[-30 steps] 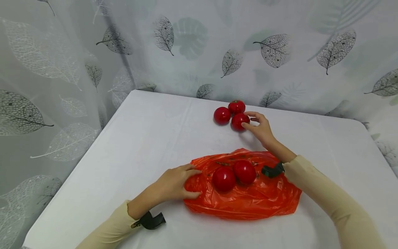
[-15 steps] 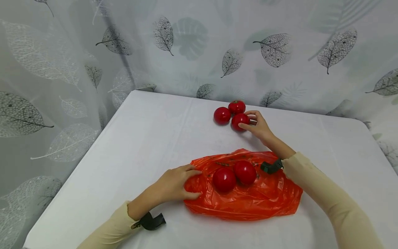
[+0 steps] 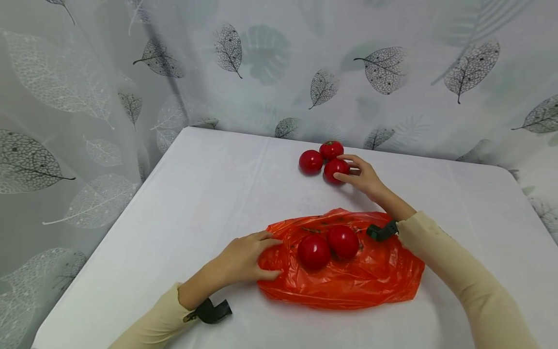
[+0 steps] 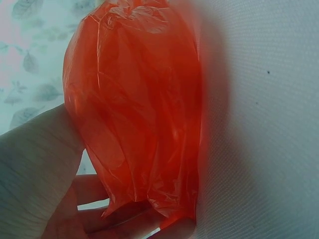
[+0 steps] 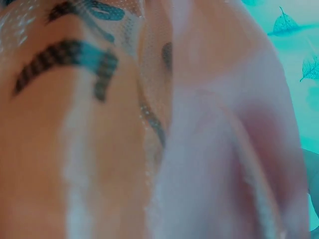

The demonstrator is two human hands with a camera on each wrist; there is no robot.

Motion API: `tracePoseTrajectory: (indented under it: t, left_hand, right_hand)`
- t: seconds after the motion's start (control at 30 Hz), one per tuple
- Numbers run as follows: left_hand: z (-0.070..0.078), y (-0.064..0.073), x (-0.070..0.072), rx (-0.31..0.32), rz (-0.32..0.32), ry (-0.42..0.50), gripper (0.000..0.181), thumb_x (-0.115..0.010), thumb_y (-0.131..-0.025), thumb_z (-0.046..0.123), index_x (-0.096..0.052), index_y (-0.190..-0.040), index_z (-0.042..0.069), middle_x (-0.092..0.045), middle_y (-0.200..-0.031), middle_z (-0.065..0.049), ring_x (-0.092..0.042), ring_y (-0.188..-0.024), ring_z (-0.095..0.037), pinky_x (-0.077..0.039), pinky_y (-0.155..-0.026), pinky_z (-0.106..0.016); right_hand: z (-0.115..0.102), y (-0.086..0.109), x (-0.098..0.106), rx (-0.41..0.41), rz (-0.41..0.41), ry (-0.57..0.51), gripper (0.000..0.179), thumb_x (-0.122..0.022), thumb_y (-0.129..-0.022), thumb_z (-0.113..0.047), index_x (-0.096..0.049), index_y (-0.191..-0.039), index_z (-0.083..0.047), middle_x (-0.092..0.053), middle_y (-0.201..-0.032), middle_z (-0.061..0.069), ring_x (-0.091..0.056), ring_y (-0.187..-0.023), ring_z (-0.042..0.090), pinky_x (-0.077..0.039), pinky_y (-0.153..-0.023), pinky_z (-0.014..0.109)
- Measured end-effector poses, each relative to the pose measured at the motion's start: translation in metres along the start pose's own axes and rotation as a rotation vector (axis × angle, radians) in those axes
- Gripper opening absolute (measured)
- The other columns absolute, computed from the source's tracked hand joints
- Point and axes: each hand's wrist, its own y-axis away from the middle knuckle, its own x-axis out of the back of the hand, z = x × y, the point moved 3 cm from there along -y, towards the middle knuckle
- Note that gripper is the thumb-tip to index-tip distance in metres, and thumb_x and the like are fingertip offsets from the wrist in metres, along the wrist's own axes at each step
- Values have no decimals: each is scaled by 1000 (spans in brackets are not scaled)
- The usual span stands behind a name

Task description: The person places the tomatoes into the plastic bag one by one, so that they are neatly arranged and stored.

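Observation:
My right hand grips a tomato at the back of the table, thumb on its near side and fingers on its far side. Two more tomatoes stand against it: one to the left, another behind. My left hand holds the left end of a red plastic bag; the left wrist view shows fingers at the bag's tip. A pair of tomatoes, one left and one right, lies within the bag's outline; whether film covers them, I cannot tell.
A white table carries everything. Leaf-patterned cloth hangs behind it and along the left. The right forearm passes over the bag's right end. Blurred, dark-printed film fills much of the right wrist view.
Over the last second my right hand's fingers have closed further around the tomato. The tomato, the left hand and the bag stay about where they were.

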Motion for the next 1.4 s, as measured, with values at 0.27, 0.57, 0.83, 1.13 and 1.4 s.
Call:
tracePoseTrajectory:
  t: [0.27,0.57,0.83,1.13,1.4]
  left_hand:
    - [-1,0,1,1,-2,5,58,-67,-77,49,-60,-124,16,-58,-124,-5,-56,-116,-22,-53,-85,-40]
    - [-1,-1,2,-15,22,-3,57,-68,-76,47,-61,-123,16,-58,-123,-4,-57,-115,-21,-53,-85,-38]
    - [1,0,3,-19,22,0,56,-69,-76,45,-61,-123,15,-59,-122,-5,-57,-114,-22,-53,-85,-38]
    - [1,0,3,-22,25,-1,55,-69,-76,45,-61,-122,16,-59,-122,-6,-56,-116,-24,-53,-84,-39]
    - [1,1,2,-20,29,8,56,-70,-76,45,-61,-122,15,-59,-122,-6,-56,-115,-24,-53,-85,-39]
  right_hand:
    - [-3,3,1,4,16,-36,58,-66,-86,-19,-42,-138,-12,-35,-145,17,-42,-125,42,-39,-99,55]
    - [-3,7,2,-46,61,-84,59,-68,-85,-22,-42,-137,-15,-35,-144,16,-43,-125,38,-41,-99,52]
    - [-6,15,0,-68,62,-116,56,-68,-84,-21,-44,-134,-17,-38,-142,14,-45,-123,36,-43,-98,50]
    - [-15,27,-1,-71,43,-116,59,-67,-85,-25,-41,-137,-19,-36,-144,14,-43,-125,36,-42,-99,49]
    - [-21,45,1,-65,29,-125,60,-67,-85,-30,-40,-137,-20,-39,-142,13,-44,-125,34,-48,-94,42]
